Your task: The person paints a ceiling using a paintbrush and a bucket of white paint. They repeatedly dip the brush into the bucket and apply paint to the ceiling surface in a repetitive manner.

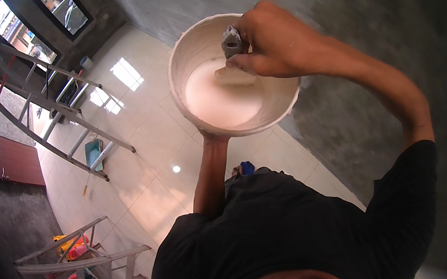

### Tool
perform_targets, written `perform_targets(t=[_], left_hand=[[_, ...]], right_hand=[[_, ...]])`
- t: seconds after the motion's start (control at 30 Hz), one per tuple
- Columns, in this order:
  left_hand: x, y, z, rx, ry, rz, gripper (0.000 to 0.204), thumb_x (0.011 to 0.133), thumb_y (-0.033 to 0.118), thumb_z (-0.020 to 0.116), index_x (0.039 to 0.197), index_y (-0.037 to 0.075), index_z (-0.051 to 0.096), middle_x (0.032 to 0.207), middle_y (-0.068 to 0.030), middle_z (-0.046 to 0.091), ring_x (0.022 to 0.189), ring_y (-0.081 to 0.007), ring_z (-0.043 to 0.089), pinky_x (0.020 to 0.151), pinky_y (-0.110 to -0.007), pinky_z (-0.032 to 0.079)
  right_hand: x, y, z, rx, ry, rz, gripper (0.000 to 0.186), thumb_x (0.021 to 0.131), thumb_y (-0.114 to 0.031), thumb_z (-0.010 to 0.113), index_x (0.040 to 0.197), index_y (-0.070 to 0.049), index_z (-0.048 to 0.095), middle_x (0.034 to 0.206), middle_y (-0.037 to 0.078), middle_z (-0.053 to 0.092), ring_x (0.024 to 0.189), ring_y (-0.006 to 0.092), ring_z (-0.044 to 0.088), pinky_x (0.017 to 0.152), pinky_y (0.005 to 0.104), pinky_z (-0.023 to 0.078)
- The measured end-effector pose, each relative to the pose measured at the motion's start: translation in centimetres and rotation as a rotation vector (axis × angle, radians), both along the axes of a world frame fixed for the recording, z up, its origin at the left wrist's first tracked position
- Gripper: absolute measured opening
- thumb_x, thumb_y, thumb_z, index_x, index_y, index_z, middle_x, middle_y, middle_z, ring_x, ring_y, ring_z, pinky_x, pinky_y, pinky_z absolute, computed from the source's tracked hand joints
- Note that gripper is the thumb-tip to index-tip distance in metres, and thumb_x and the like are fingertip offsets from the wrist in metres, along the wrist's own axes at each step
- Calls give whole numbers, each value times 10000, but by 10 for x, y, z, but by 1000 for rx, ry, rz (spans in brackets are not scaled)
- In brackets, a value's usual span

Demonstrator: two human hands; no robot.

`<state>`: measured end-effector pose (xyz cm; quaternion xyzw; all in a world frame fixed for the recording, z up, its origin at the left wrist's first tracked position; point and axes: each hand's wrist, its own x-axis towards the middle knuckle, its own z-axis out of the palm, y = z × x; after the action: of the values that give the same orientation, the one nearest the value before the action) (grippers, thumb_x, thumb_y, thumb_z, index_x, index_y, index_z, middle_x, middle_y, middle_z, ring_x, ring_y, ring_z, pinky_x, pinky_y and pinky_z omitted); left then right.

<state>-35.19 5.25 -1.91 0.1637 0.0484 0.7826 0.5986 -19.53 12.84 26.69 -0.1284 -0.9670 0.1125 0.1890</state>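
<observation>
A round bucket [177, 83] with a paint-smeared rim is held up in front of me, with milky white paint [218, 103] inside. My left hand [212, 135] supports it from the near side and below; the bucket hides the fingers. Over the bucket's far right rim reaches my right hand [264, 42], closed around the handle of a paintbrush [231, 41]. The handle is stained and has a hole at its end. Its wide, pale head points down at the paint, partly hidden by my hand; how deep it dips I cannot tell.
A metal ladder [54, 114] stands at the left, beside a teal paint tray [94, 155] on the tiled floor [147, 127]. At lower left, another ladder [86, 262] has colourful cloths or bags near it. A grey wall [367, 108] rises close on the right.
</observation>
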Motion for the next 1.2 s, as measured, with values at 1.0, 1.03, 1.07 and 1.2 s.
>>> perform_targets(t=[1.0,1.03,1.07,1.2], left_hand=[[-2,9,-11,-9,-117,-90,912,851,873,366,1560,299,379,1614,8,372,1463,-308,382,1140,-609,383],[-6,13,-24,-32,-128,-88,935,837,886,385,1568,301,369,1620,4,362,1472,-313,365,1145,-623,368],[-8,16,-34,-47,-139,-93,959,824,898,405,1575,304,359,1627,0,353,1481,-319,348,1150,-638,354],[-3,9,-19,-35,-86,-118,895,866,807,506,1552,237,417,1618,-70,389,1486,-353,356,1177,-661,311]], right_hand=[[67,-19,26,-230,500,83,106,859,-29,786,938,38,765,853,107,762,659,152,691,600,276,550],[66,-17,19,-403,505,54,104,872,-40,785,939,38,765,845,105,761,664,144,690,593,273,548],[66,-16,15,-565,513,24,105,886,-51,785,939,38,765,837,103,759,669,136,688,587,269,546],[56,-5,6,-871,313,-20,149,880,-127,808,928,8,768,821,89,766,689,115,720,581,245,539]])
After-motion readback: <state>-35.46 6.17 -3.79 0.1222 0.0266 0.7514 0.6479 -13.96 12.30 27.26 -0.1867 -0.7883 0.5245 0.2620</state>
